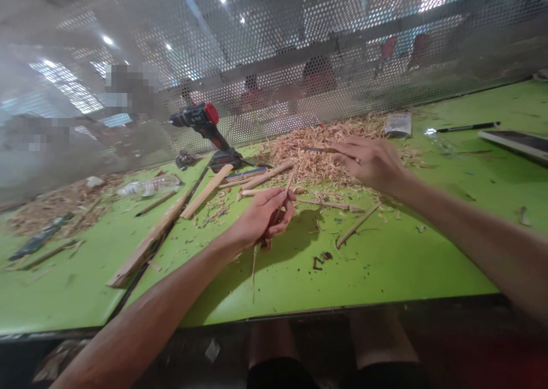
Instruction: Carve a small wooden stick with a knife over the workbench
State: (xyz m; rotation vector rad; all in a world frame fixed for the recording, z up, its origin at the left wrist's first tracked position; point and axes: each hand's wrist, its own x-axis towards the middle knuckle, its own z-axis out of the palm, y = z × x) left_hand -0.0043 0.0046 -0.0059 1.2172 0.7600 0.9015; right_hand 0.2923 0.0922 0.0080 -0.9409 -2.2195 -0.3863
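My left hand (269, 215) is closed around a thin wooden stick (290, 179), whose tip pokes up past my fingers. A narrow strip (254, 275) hangs below that hand. Up and to the right, my right hand (374, 162) grips a knife (314, 149) with its slim blade pointing left, apart from the stick. Behind the blade lies a heap of curled wood shavings (329, 138). Several wooden sticks, one of them a short stick (357, 226), lie on the green table (411, 263) around my hands.
A cordless drill (209, 132) stands at the back left beside a flat wood strip (208, 192) and a long wood piece (149, 240). Perforated metal mesh (265, 64) rises along the back. A pen (466, 127) and a phone-like slab (518, 142) lie far right.
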